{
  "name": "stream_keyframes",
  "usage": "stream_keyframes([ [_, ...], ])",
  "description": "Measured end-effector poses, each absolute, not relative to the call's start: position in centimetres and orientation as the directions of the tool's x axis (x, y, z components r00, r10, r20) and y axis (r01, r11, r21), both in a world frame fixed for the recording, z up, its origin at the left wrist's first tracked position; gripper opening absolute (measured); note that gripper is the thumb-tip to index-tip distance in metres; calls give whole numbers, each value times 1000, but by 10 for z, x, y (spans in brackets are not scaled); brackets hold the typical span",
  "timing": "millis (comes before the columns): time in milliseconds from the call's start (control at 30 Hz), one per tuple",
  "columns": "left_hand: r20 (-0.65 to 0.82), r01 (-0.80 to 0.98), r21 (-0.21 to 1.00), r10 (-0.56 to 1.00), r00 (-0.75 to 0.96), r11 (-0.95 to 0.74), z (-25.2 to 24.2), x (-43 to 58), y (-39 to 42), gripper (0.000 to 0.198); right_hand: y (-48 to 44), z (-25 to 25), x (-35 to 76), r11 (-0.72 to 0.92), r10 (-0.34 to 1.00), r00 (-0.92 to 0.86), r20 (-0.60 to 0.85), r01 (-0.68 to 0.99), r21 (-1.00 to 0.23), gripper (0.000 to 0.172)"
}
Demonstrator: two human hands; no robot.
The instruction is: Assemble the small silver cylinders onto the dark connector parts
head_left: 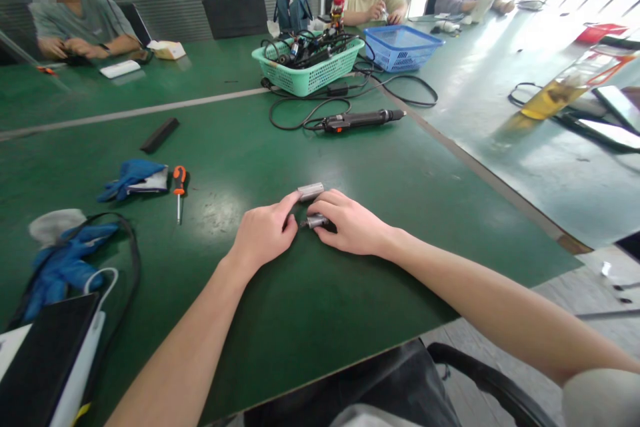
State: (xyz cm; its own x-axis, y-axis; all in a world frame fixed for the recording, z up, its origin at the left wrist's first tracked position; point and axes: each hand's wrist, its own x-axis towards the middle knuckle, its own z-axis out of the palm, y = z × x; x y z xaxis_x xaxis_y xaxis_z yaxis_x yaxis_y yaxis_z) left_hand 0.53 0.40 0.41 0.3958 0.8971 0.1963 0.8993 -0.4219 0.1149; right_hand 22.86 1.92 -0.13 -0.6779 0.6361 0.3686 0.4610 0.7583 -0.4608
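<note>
My right hand [353, 223] has its thumb and fingers closed around a small silvery metal cylinder [317, 221] with a thin tip pointing left. My left hand [265, 232] lies on the green table [310, 320] just left of it, thumb and index finger apart, with nothing visible between them. The left index fingertip meets the near left end of a second silvery metal cylinder [311, 191], which lies just beyond both hands. Fingers of the right hand are close to that cylinder's right end; whether they touch it I cannot tell. The other left fingers are hidden.
Left lie an orange-handled screwdriver [179, 190], blue gloves [135, 179] and a black bar [160, 135]. Beyond my hands are a corded electric screwdriver [363, 121], a green basket [310, 77] of tools and a blue basket [403, 50]. Several people sit across.
</note>
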Motion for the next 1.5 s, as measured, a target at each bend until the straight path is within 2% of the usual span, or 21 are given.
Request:
stream_keyframes([
  [333,189,891,128,893,409,-435,7,5,2,47,17,2,226,737,660,-665,349,484,-471,21],
  [467,176,861,150,870,461,-487,8,5,0,37,17,-1,226,732,668,-650,363,482,-482,23],
  [700,182,810,111,813,554,-576,4,3,0,19,18,-3,225,749,650,-665,368,478,-459,20],
  [1067,184,782,107,785,591,-614,1,1,2,24,16,-2,224,747,656,-662,363,498,-441,24],
  [1500,198,772,123,778,597,-624,0,0,2,21,15,-2,222,767,634,-678,373,493,-410,23],
])
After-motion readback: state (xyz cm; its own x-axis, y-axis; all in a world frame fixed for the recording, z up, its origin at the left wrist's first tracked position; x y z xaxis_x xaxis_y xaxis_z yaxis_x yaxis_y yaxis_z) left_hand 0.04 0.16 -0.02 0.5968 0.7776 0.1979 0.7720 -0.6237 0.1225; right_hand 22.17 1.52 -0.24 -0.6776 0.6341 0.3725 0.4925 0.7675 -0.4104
